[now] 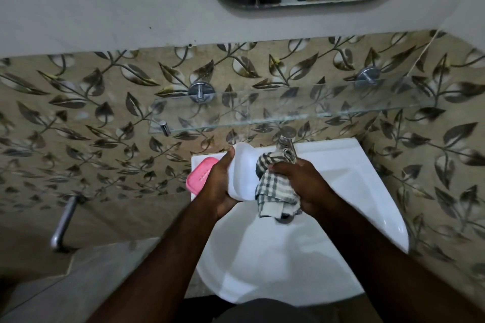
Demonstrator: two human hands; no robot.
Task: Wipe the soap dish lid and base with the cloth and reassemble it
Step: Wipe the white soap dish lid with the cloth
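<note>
– Metal is showing at the far left; what is it?
– A bar is jutting from the tiled wall there, well apart from the sink.
– Moving right, where is the soap dish sitting?
– It is lying in two parts. The pink part is resting on the sink's rear left corner, partly hidden behind the left hand. I cannot tell whether it is the lid or the base.
– What is that hand doing?
– It is gripping the white part from the left, thumb lying along the upper left edge and fingers wrapping underneath. It is holding the part above the basin, just right of the pink part.
– Next along?
– The cloth, checked grey and white, is pressing against the white part's right side. Its loose end is hanging down toward the drain.
– Who is holding the cloth?
– The right hand is clutching it, fingers curling round the bunched fabric and pushing it onto the white part.
– Anything behind?
– The tap is standing just behind the cloth. A glass shelf is running along the wall above it, and the sink's rim is curving away to the right.
</note>
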